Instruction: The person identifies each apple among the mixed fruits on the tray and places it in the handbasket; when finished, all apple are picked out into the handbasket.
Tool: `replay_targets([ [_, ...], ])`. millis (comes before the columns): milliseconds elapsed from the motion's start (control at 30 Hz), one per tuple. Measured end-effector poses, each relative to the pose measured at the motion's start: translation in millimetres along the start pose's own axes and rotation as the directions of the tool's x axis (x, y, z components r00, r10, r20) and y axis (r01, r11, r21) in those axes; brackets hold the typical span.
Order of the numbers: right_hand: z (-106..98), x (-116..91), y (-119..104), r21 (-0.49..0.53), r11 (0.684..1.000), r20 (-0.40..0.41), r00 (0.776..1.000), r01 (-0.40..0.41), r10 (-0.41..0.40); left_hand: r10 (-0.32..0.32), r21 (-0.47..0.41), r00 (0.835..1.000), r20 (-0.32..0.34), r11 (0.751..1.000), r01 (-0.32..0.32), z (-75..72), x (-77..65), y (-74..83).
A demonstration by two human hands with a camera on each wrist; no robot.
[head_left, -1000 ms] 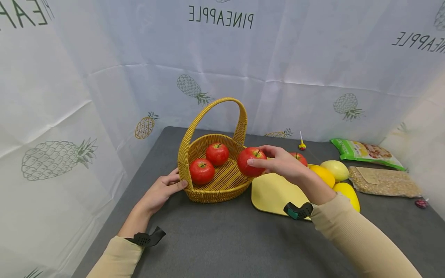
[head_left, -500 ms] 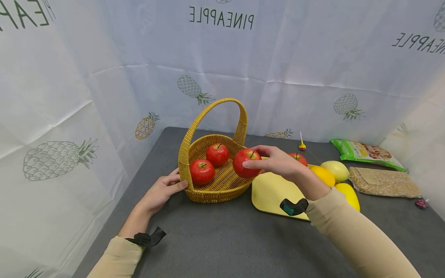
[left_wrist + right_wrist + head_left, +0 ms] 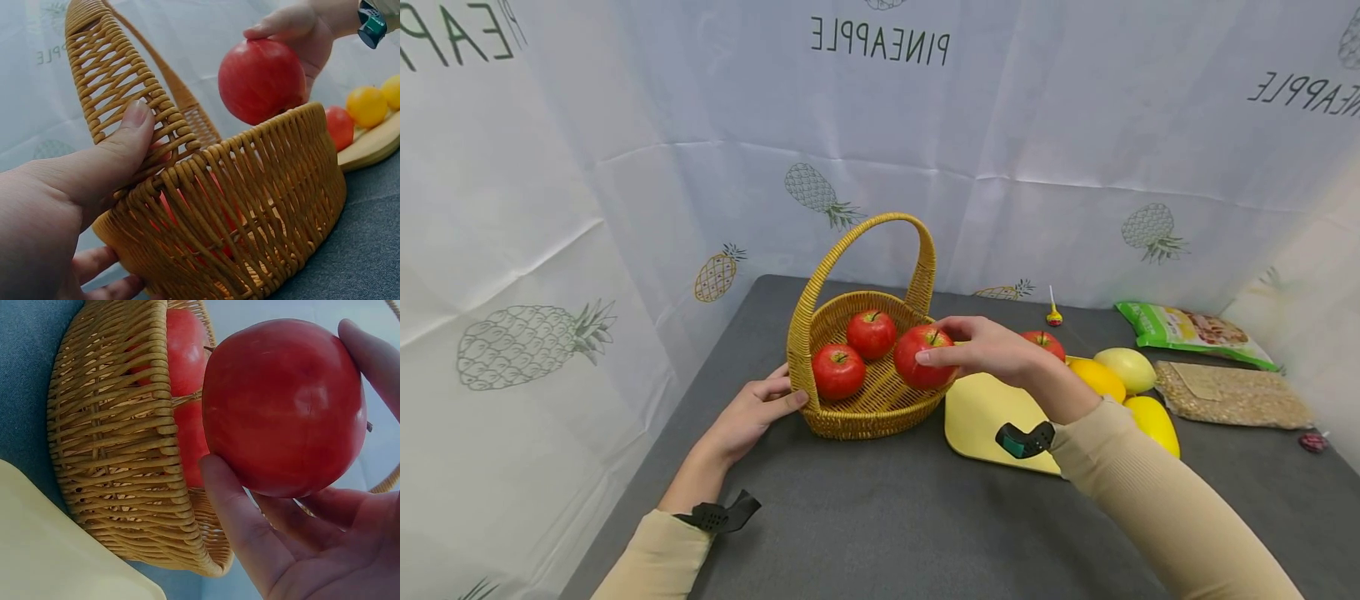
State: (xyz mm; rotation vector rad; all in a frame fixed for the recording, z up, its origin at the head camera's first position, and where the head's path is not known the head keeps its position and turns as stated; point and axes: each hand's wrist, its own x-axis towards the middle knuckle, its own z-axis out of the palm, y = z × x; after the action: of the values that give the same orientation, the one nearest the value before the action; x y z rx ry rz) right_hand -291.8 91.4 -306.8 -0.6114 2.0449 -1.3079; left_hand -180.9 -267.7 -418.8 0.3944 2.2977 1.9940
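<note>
Head view: right hand (image 3: 992, 352) grips an apple (image 3: 920, 367) at the right rim of the basket (image 3: 857, 425); left hand (image 3: 752, 412) holds the basket's left side. A gentle lowering, clear of the two inner apples (image 3: 838, 373), should avoid knocks.

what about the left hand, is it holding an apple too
No, the left hand grips the basket at the foot of its handle.

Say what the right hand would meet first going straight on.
Likely the rear apple in the basket, just beyond the held apple in the right hand; depth is unclear, so it might pass above.
</note>
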Motion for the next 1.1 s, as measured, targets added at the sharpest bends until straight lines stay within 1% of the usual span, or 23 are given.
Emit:
replay_targets([
  [133, 2, 4, -3, -0.034, 0.999, 0.008, 1.0, -0.006, 0.007, -0.003, 0.001, 1.0, -0.001, 1.0, 0.003, 0.1, 0.0, 0.4],
  [267, 2, 10, -5, -0.097, 0.995, 0.025, 1.0, -0.013, 0.015, -0.005, 0.002, 1.0, -0.002, 1.0, 0.005, 0.2, -0.1, 1.0],
  [533, 1, 20, -5, -0.178, 0.984, 0.109, 0.993, -0.029, 0.049, -0.004, 0.008, 1.0, -0.004, 1.0, 0.004, 0.9, -0.9, 2.7],
  [667, 2, 24, -5, -0.219, 0.975, 0.118, 0.991, -0.033, 0.06, -0.004, 0.006, 1.0, -0.008, 1.0, 0.004, 1.1, -0.8, 2.0],
  [800, 5, 26, -8, -0.237, 0.97, 0.121, 0.99, -0.043, 0.074, -0.006, 0.005, 1.0, -0.008, 1.0, 0.006, 1.3, 0.1, 0.2],
  [867, 6, 27, -9, -0.239, 0.97, 0.134, 0.988, -0.043, 0.076, -0.006, 0.005, 1.0, -0.007, 1.0, 0.006, 1.5, 0.4, -0.3],
  [1100, 9, 34, -12, -0.275, 0.961, 0.169, 0.983, -0.02, 0.069, -0.009, -0.001, 1.0, -0.014, 1.0, 0.008, 1.8, 0.6, -0.7],
])
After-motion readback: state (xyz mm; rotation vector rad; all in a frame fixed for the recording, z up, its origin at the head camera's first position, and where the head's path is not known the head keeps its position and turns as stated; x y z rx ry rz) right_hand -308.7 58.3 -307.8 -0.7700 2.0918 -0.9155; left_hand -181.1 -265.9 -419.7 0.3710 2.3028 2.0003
